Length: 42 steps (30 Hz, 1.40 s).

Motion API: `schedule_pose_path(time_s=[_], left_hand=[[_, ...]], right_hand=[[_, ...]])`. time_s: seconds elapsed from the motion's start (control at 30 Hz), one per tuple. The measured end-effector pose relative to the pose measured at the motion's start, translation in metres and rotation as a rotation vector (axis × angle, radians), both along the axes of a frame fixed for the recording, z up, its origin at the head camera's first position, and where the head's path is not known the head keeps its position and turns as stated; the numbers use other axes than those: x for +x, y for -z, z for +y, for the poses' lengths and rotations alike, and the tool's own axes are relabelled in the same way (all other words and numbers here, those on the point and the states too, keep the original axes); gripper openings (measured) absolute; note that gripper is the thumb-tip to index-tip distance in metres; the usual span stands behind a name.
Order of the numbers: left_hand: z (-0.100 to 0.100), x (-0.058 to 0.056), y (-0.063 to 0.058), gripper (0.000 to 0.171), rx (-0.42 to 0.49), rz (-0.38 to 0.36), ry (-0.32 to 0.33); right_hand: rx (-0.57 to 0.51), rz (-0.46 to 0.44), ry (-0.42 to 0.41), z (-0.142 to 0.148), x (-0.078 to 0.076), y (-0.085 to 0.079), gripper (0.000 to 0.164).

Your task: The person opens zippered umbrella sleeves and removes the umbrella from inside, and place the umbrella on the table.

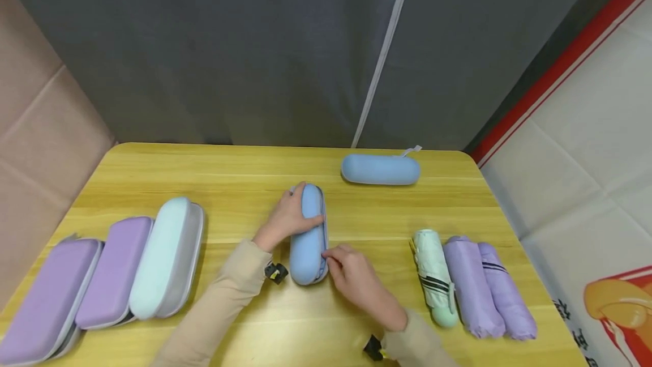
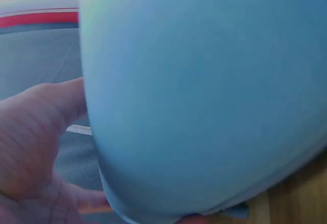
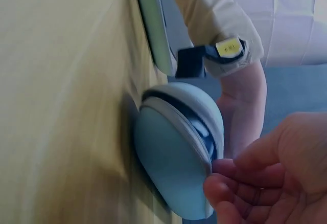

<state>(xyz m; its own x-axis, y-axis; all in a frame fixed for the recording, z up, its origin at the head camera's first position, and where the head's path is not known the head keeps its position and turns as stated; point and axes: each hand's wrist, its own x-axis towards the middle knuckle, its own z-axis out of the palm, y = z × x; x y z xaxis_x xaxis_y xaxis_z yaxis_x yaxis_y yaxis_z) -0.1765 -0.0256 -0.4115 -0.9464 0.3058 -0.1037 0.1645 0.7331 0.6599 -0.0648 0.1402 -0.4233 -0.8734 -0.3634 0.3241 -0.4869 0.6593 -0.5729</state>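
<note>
A blue hard-shell zip case (image 1: pixel 305 256) stands lengthwise in mid-table, pointing away from me. My left hand (image 1: pixel 286 218) grips its far part, thumb across the top and fingers round the left side. At the near right edge, the thumb and forefinger of my right hand (image 1: pixel 356 277) pinch the zipper, and they hide the pull. The right wrist view shows the zip case (image 3: pixel 168 155) with its seam parted along one stretch and a dark inside behind it. Close up, the smooth shell (image 2: pixel 204 91) fills most of the left wrist view.
Another blue case (image 1: pixel 380 170) lies crosswise at the back edge. On the left are two purple cases (image 1: pixel 53 296) (image 1: pixel 114 271) and a mint case (image 1: pixel 158 259). Folded umbrellas lie at right: one mint (image 1: pixel 432 265) and two purple (image 1: pixel 471 287) (image 1: pixel 501 290). A grey curtain (image 1: pixel 229 61) hangs behind.
</note>
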Motion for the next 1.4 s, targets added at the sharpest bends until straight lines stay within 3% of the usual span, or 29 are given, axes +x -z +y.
schedule_pose_path(time_s=[0.17, 0.3, 0.47, 0.7, 0.93, 1.13, 1.4], left_hand=[[-0.007, 0.0, 0.003, 0.097, 0.112, -0.071, -0.077], [-0.015, 0.001, 0.003, 0.094, 0.233, -0.12, -0.112], [-0.025, 0.002, 0.004, 0.089, 0.397, -0.233, -0.139], [-0.035, 0.003, 0.011, 0.082, 0.586, -0.394, -0.181], [-0.041, 0.003, 0.019, 0.078, 0.658, -0.513, -0.157], [-0.043, 0.004, 0.022, 0.077, 0.684, -0.534, -0.129], [-0.041, 0.005, 0.02, 0.077, 0.694, -0.548, -0.155]], right_hand=[[-0.037, 0.018, 0.012, -0.005, -0.011, -0.004, 0.01], [0.005, -0.038, 0.055, -0.015, -0.02, -0.011, 0.025], [0.177, -0.077, 0.139, -0.026, -0.033, -0.011, 0.052], [0.364, -0.106, 0.236, -0.04, -0.047, -0.012, 0.076], [0.435, -0.189, 0.31, -0.048, -0.057, -0.011, 0.081], [0.456, -0.199, 0.369, -0.051, -0.062, -0.01, 0.071], [0.44, -0.22, 0.38, -0.05, -0.068, -0.008, 0.069]])
